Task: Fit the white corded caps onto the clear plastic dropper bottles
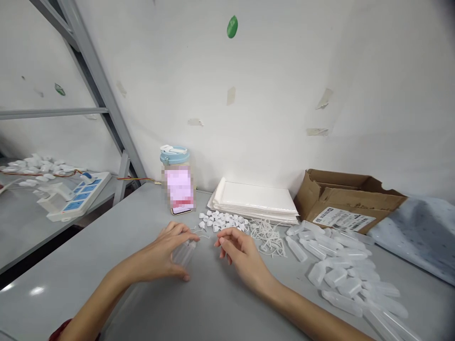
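My left hand (167, 253) is curled round a couple of small clear plastic bottles (184, 252), with the thumb below and the fingers above. A thin white piece shows by their necks. My right hand (237, 251) is to the right, its fingers bent and the thumb close to the index finger; whatever they pinch, if anything, is hidden. Just beyond it is a pile of small white caps (222, 220). Beside the caps lies a tangle of thin white plastic strips (268, 237). Many translucent empty bottles (346, 277) are heaped at the right.
Behind the caps is a stack of white padded envelopes (258, 199). A phone (180, 189) leans on a blue-lidded cup (174, 155). An open cardboard box (344, 201) and a bluish plastic bag (419, 232) are at right. A power strip (80, 196) lies on the left table.
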Tool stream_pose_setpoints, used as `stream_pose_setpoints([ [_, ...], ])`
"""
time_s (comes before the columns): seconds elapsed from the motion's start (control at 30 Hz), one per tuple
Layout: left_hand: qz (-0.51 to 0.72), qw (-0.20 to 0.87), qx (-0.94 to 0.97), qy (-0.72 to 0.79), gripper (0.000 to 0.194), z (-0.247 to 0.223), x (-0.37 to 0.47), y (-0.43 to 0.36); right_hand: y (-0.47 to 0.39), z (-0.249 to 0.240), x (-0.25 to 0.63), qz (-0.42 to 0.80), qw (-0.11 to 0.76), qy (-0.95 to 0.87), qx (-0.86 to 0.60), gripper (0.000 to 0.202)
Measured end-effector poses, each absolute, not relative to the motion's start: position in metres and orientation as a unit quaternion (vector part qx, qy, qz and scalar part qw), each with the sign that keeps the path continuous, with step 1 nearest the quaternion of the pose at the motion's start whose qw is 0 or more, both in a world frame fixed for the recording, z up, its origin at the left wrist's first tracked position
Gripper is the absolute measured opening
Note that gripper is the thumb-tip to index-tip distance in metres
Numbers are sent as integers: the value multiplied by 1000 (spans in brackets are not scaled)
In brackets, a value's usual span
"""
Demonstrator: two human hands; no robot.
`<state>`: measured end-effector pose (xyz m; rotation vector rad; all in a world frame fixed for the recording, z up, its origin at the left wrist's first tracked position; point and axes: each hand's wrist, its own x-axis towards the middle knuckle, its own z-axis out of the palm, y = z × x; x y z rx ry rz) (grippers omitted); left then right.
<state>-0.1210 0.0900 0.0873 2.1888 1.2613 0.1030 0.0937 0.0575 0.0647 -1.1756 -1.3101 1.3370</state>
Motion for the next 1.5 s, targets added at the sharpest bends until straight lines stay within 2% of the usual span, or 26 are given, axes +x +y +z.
stream_pose_setpoints([
  [0.53,65,276,842,459,55,81,-128,95,67,86,112,518,503,-512,-465,19],
  [0.77,75,257,832,486,71,89,-131,91,66,83,112,510,498,-523,-468,16],
  [1.0,174,240,734,611,56,81,-161,104,66,81,112,507,497,-525,-469,12],
  [1.23,137,279,726,613,41,73,-159,106,66,79,112,505,490,-533,-470,14],
  [1.5,118,312,746,576,40,80,-146,100,65,79,111,502,490,-535,-471,15],
])
